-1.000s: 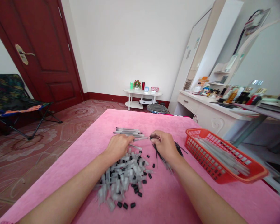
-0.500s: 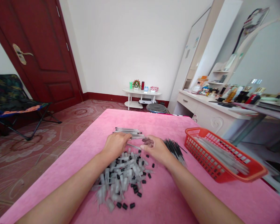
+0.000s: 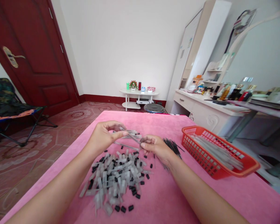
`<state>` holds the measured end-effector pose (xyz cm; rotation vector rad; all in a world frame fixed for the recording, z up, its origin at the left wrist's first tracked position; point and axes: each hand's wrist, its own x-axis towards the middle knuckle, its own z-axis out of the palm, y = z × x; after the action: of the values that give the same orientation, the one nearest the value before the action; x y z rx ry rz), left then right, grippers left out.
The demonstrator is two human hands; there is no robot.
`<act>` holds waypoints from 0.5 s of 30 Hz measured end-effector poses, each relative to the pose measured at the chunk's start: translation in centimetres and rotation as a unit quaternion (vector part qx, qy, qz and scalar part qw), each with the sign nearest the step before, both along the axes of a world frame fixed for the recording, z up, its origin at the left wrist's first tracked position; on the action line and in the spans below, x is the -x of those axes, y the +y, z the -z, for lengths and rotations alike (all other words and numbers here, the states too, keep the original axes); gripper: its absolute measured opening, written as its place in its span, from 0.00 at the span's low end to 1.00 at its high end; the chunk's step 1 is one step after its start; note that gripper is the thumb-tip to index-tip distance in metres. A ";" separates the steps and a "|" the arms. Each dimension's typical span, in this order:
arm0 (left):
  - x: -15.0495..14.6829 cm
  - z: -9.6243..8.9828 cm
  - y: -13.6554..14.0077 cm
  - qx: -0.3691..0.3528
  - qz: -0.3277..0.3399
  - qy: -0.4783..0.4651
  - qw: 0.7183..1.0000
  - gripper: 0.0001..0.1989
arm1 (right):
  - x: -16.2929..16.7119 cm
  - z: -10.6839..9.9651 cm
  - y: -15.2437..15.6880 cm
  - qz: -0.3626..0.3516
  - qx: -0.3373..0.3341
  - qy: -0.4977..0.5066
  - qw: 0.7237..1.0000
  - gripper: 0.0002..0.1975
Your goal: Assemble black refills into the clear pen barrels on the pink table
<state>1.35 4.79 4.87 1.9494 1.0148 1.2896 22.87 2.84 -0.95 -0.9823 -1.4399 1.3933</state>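
A thin grey pen (image 3: 133, 137) slants between my two hands above the pink cloth. At its upper end my left hand (image 3: 106, 132) grips it with thumb and fingers. My right hand (image 3: 155, 147) pinches the lower end, hiding the tip. Below the hands spreads a heap of clear plastic pen caps (image 3: 115, 183), mixed with small black plugs (image 3: 123, 209). Behind the left hand several pens (image 3: 134, 134) lie side by side, partly covered. Another clear pen barrel (image 3: 126, 145) lies on the cloth just above the heap. Beside my right wrist is a bundle of dark-tipped refills (image 3: 174, 147).
On the right of the pink-covered table (image 3: 177, 199) stands a red plastic basket (image 3: 200, 158) holding long clear barrels (image 3: 219, 152). A white dresser (image 3: 207, 115) with bottles is beyond it. A folding chair (image 3: 14, 109) stands on the floor at left.
My left hand has risen and moved left, and the pen between my hands now tilts up toward it. My right hand stays near the same place. The whole view has shifted slightly.
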 end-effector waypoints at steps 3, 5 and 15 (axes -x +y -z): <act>-0.4 -0.9 -1.1 0.024 0.017 -0.083 0.996 0.10 | 1.0 -0.5 -0.9 -0.098 0.015 0.002 0.995 0.14; -0.7 -1.0 -1.5 0.031 0.024 -0.133 0.990 0.10 | 1.6 -0.8 -1.5 -0.165 0.030 -0.015 0.986 0.14; 2.4 -1.0 1.3 -0.005 -0.054 -0.464 0.884 0.05 | -4.6 -4.4 -1.5 -0.107 -0.043 -0.377 0.919 0.03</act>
<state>-1.08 6.13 5.83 1.0179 0.6026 1.9807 27.51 1.34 3.41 -1.4252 -2.2054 1.1214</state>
